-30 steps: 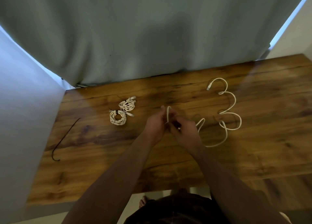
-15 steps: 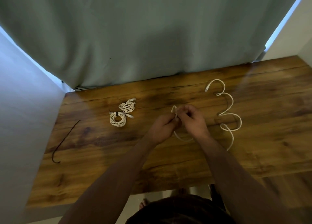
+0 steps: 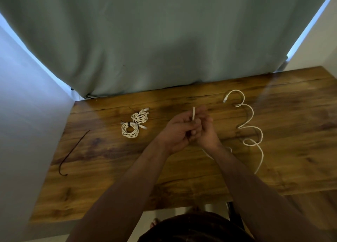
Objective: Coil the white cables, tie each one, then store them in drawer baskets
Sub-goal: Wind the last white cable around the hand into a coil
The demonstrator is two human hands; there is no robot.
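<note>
White cable [image 3: 193, 113], newly raised upright, is gripped by fingers of left hand [image 3: 179, 130] and right hand [image 3: 207, 133]; coiling judged begun.

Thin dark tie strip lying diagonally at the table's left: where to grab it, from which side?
Likely best: pinch the thin dark tie strip midway along its straight run, from directly above, grip across its diagonal line. It lies flat on the brown wooden table with bare wood either side; its near end curls into a hook, a less steady hold.
</note>
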